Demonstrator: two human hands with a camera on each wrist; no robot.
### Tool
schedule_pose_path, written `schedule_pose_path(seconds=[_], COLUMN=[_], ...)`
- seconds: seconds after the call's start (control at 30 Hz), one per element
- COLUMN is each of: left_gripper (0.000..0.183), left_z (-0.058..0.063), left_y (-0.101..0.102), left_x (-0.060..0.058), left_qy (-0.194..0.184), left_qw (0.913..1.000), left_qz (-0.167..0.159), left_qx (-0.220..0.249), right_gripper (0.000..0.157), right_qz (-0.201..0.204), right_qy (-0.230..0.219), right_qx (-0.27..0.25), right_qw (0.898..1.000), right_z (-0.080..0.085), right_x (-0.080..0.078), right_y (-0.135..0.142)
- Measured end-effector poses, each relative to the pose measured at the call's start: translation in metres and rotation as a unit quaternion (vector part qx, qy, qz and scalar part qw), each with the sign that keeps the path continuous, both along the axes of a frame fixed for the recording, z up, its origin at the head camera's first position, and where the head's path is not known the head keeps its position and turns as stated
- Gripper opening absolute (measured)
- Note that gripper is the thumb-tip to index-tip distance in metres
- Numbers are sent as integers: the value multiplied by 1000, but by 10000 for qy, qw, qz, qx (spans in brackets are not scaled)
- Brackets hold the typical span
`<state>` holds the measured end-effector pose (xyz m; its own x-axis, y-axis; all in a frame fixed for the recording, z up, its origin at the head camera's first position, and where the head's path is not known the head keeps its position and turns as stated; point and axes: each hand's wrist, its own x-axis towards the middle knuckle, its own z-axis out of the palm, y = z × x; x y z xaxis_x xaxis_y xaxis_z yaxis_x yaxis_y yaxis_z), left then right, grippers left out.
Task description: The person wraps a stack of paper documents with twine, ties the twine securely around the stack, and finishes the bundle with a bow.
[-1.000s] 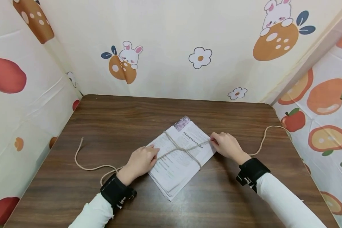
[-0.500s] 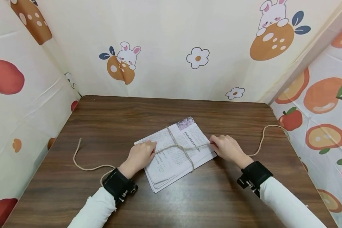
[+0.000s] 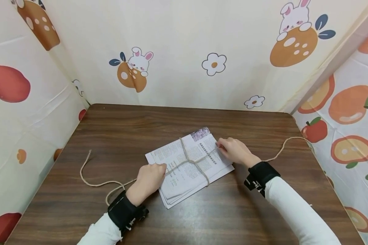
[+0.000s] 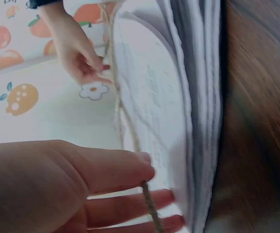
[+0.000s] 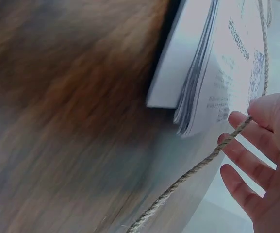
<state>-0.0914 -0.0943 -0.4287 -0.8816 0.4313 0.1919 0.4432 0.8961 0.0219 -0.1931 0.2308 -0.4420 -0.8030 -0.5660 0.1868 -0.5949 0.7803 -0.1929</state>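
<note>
A stack of printed sheets (image 3: 164,152), folded like newspaper, lies at an angle on the table. Twine (image 3: 184,146) runs over it in two directions and crosses near its middle. My left hand (image 3: 150,178) is at the stack's left edge. In the left wrist view its thumb (image 4: 135,170) and index finger pinch the twine, the other fingers close to the paper. At the right edge my right hand (image 3: 236,150) pinches the other length; the right wrist view shows the twine (image 5: 193,170) passing between thumb and index finger, the remaining fingers loosely spread.
One loose twine end (image 3: 93,185) curls over the left side of the table (image 3: 202,224). The other tail (image 3: 283,146) runs to the table's right edge. Printed cloth walls (image 3: 178,78) stand behind and on both sides.
The stack has turned clockwise, its near corner swinging left. My right hand has moved slightly inward along the twine, and my left hand a little toward me. Both keep pinching the twine.
</note>
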Motion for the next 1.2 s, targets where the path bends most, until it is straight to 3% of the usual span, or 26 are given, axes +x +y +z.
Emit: schedule_pose_path(seconds=[0.13, 0.3, 0.47, 0.73, 1.0, 1.2], left_gripper=[22, 22, 23, 19, 21, 20], left_z=[3, 4, 2, -4, -6, -6], left_y=[2, 2, -1, -12, -17, -16], left_x=[7, 12, 9, -16, -44, -57], left_qy=[-141, -24, -27, -490, -959, -1087], left_qw=[9998, 10000, 10000, 9984, 9942, 9914], left_qz=[91, 10, -34, 115, -131, -352], left_qx=[-72, -29, -53, 274, 475, 636], right_gripper=[5, 5, 6, 6, 7, 8], right_qz=[40, 7, -54, -134, -119, -192], right_qy=[-87, -119, -184, -208, 16, 107], right_qx=[26, 15, 50, 17, 85, 178], right_qw=[10000, 9999, 9998, 9997, 9999, 9996], right_z=[-1, -3, -3, -6, -6, -6], right_x=[-4, -5, -1, 14, 37, 49], right_y=[-6, -8, -5, 6, 18, 25])
